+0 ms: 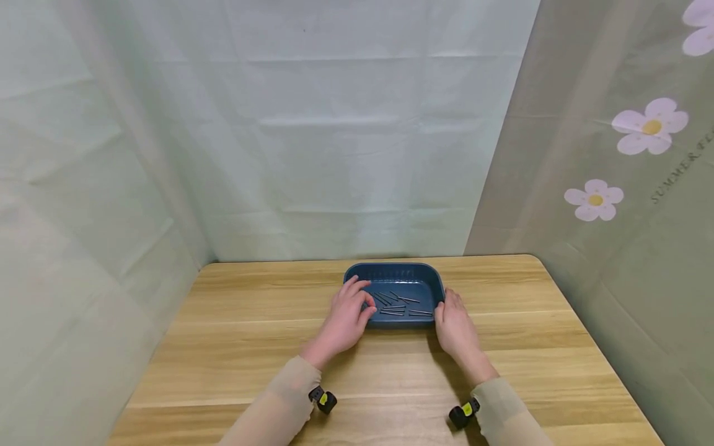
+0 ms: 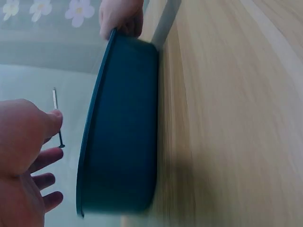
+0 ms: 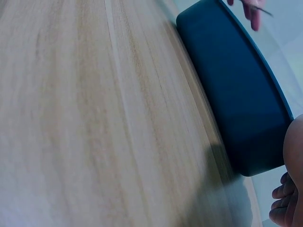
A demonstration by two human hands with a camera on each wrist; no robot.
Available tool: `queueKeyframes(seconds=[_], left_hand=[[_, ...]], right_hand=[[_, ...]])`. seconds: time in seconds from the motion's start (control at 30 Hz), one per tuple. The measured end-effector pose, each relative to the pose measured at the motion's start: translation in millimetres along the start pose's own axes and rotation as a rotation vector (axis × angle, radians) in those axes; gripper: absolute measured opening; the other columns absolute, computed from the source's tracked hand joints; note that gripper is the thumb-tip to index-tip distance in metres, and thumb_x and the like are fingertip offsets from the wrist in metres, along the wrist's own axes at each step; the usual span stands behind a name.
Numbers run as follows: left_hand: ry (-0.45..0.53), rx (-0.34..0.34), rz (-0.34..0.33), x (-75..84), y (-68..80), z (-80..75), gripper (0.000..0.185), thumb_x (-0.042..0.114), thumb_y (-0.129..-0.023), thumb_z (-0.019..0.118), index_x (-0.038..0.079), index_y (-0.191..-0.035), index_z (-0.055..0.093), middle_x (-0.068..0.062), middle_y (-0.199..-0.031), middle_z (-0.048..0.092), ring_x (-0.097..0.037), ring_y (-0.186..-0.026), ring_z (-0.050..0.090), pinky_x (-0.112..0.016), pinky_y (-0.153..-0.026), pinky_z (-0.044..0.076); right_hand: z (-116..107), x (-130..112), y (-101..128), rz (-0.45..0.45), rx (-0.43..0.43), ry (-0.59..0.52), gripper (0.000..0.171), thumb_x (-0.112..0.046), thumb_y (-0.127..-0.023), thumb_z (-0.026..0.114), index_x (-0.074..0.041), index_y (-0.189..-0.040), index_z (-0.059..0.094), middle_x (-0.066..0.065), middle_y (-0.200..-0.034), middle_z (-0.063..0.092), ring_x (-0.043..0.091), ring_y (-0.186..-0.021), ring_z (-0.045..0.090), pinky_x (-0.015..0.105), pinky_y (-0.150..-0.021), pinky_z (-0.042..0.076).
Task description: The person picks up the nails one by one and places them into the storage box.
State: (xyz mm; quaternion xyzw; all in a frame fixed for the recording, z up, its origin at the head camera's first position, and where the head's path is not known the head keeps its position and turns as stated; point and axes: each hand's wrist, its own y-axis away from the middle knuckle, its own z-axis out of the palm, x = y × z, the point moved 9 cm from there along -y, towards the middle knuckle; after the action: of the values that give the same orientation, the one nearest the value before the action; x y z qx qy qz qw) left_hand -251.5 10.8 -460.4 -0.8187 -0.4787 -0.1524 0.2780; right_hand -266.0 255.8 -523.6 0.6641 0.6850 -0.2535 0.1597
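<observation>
Head view is showing a dark blue plastic tray (image 1: 393,272) sitting on the light wooden worktop (image 1: 251,347), toward its far middle, close to the pale green curtain (image 1: 334,155) hanging behind it. Thin dark nails (image 1: 398,305) are lying scattered on the tray's floor, pointing in different directions. The left hand (image 1: 347,319) is reaching over the tray's left rim, and its thumb and forefinger are pinching a single nail (image 2: 57,116), which the left wrist view is showing as a slim dark pin standing out from the fingertips; the remaining fingers (image 2: 45,182) are hanging relaxed and slightly spread beside the tray's outer wall (image 2: 123,142). The right hand (image 1: 456,328) is resting at the tray's near right corner, its fingers lying fairly straight against the rim and wall rather than wrapping round anything; the left wrist view is catching those fingers (image 2: 120,19) touching the far edge of the tray. The right wrist view is looking along the worktop (image 3: 94,118) at the tray's rounded blue side (image 3: 236,94), with only the tips of the right hand's fingers (image 3: 284,203) showing in the corner. Both forearms are wearing beige sleeves (image 1: 279,402), each with a small black device with a yellow spot (image 1: 323,399) strapped at the wrist. A second curtain panel on the right is carrying printed pink flowers (image 1: 649,127).
</observation>
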Motion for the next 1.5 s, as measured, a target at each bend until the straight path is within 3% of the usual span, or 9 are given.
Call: queueKeyframes(seconds=[0.13,0.27,0.53,0.93,1.13,1.5], left_hand=[[-0.059,-0.08,0.009,15.2,-15.3,17.2,0.01,0.017,-0.104,0.072,0.016,-0.095,0.068,-0.015,-0.15,0.06,-0.041,-0.155,0.035,-0.068,-0.122,0.031],[-0.104,-0.104,0.027,27.8,-33.7,30.8,0.008,0.019,-0.104,0.073,0.017,-0.097,0.07,-0.012,-0.145,0.064,-0.039,-0.152,0.04,-0.065,-0.12,0.035],[-0.169,-0.157,0.002,36.1,-61.4,56.7,0.008,0.023,-0.103,0.074,0.017,-0.098,0.074,-0.009,-0.138,0.068,-0.035,-0.148,0.045,-0.057,-0.117,0.042],[-0.308,-0.251,-0.034,46.4,-79.6,88.1,0.013,0.027,-0.104,0.073,0.021,-0.093,0.078,-0.002,-0.127,0.071,-0.026,-0.131,0.056,-0.043,-0.102,0.051],[-0.397,-0.309,-0.031,45.8,-86.6,99.0,0.014,0.029,-0.105,0.071,0.022,-0.095,0.079,-0.003,-0.132,0.068,-0.025,-0.13,0.056,-0.044,-0.104,0.05],[-0.452,-0.354,-0.072,41.7,-92.5,108.6,0.016,0.029,-0.105,0.07,0.021,-0.096,0.08,-0.005,-0.136,0.067,-0.025,-0.128,0.056,-0.047,-0.109,0.048]], right_hand=[[-1.2,2.2,0.2,0.009,-0.008,-0.004,0.058,-0.021,-0.115,0.032,0.018,-0.157,0.033,0.036,-0.162,0.038,0.05,-0.153,0.035,0.057,-0.127,0.027],[-2.8,2.9,0.3,0.009,-0.004,-0.011,0.058,-0.021,-0.114,0.032,0.018,-0.157,0.034,0.037,-0.161,0.038,0.051,-0.152,0.035,0.057,-0.127,0.027],[-5.2,3.9,-1.1,0.005,0.017,-0.014,0.057,-0.021,-0.114,0.033,0.018,-0.156,0.035,0.037,-0.16,0.04,0.05,-0.152,0.037,0.058,-0.127,0.028],[-6.6,4.3,1.2,-0.003,0.018,-0.01,0.057,-0.02,-0.114,0.036,0.02,-0.155,0.034,0.038,-0.16,0.04,0.05,-0.151,0.038,0.058,-0.126,0.029],[-2.6,3.6,0.9,0.001,0.006,-0.006,0.058,-0.021,-0.114,0.035,0.019,-0.156,0.034,0.036,-0.161,0.04,0.049,-0.152,0.037,0.058,-0.126,0.029],[-2.3,-1.0,0.6,-0.029,0.022,-0.021,0.055,-0.017,-0.113,0.039,0.021,-0.153,0.037,0.038,-0.158,0.042,0.052,-0.15,0.039,0.06,-0.125,0.031]])
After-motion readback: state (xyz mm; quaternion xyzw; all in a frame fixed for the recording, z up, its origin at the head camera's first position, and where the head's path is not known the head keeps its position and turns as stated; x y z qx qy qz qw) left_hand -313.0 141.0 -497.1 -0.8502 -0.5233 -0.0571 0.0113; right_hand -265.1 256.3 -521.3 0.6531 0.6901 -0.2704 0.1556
